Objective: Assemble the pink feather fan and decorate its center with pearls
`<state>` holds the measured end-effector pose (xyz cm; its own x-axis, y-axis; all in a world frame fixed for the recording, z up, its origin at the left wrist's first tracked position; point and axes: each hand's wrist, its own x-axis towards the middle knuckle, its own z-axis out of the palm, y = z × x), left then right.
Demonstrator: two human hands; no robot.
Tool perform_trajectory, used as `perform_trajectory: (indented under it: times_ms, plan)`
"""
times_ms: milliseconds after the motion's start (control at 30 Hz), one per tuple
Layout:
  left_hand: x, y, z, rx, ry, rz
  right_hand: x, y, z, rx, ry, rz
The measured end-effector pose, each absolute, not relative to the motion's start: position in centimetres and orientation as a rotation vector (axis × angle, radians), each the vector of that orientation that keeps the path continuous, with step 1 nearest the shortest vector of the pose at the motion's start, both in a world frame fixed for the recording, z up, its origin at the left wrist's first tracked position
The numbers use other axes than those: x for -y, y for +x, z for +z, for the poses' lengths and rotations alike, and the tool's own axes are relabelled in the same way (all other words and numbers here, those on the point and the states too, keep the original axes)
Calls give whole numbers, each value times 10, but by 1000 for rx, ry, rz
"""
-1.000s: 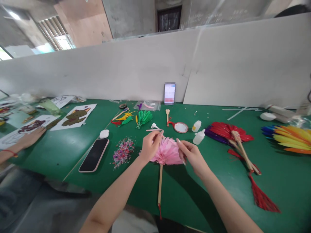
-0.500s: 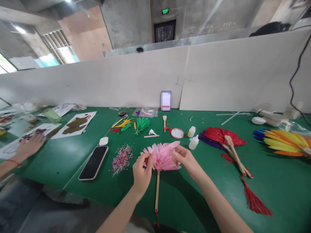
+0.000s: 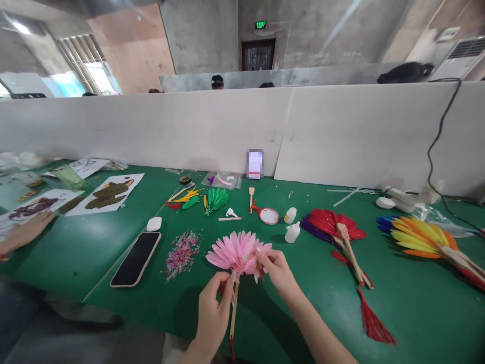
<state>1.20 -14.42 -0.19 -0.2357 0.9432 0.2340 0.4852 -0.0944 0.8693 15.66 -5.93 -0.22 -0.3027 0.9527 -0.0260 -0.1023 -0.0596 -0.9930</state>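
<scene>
A pink feather fan on a thin wooden handle is held over the green table. My left hand pinches the handle just under the feathers. My right hand grips the feathers at the fan's right edge, fingers closed on them.
A black phone, a white case and a pile of coloured bits lie to the left. Loose green feathers, a small mirror and glue bottles lie behind. A red fan and a rainbow fan lie right. Another person's hand rests far left.
My left hand slid from the top of the feathers down to the handle. The fan spread open and came nearer to me. The camera tilted up.
</scene>
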Motion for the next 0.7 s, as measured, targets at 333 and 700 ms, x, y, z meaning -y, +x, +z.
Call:
perform_trajectory:
  times_ms: [333,700]
  plan:
    - [124,-89,-5,-2210,1702,995,31,197,-2,1216,-1180,1237]
    - [121,-101,-23,-2285,2036,1067,37,200,-5,1399,-1311,1142]
